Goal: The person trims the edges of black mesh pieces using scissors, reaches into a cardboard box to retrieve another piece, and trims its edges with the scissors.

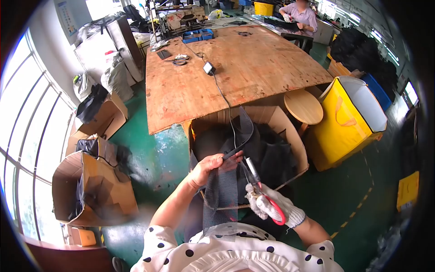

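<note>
My bare left hand is closed on the dark edge of a strip of black mesh fabric, which hangs down towards my lap. A stiff black band rises beyond my fingers. My right hand, in a white knit glove, grips scissors with red handles, pointing up beside the mesh. A short pale cylinder shows near the blades; what it belongs to is unclear. Beneath both hands stands an open cardboard box with dark fabric pieces in it.
A wooden table lies ahead, carrying a small device with a cable, and a blue tray. A round stool and yellow bin stand at right, cardboard boxes at left. Another person works beyond the table.
</note>
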`<move>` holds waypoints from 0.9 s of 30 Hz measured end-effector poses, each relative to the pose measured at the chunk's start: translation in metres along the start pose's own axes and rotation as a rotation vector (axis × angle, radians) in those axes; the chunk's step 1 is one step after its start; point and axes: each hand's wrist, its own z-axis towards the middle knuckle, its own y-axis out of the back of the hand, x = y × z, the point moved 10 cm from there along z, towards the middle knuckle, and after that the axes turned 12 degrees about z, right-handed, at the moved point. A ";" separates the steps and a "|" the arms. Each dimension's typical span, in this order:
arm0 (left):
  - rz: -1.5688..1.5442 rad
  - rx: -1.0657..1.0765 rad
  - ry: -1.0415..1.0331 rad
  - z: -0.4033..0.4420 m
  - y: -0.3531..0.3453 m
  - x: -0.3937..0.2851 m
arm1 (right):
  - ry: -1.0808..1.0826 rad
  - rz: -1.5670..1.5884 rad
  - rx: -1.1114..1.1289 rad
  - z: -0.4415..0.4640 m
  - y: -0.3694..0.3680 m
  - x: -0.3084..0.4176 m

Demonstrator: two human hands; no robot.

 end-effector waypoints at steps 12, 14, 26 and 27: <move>0.158 -0.046 0.068 -0.003 0.006 0.015 | 0.084 -0.217 -0.006 0.014 -0.011 0.012; 0.184 -0.056 0.088 -0.003 0.007 0.017 | 0.134 -0.273 -0.028 0.015 -0.012 0.018; 0.123 -0.029 0.054 0.005 0.009 0.020 | 0.327 -0.499 -0.023 0.012 -0.025 0.038; 0.124 -0.043 0.058 0.006 0.008 0.019 | 0.327 -0.500 -0.022 0.013 -0.024 0.039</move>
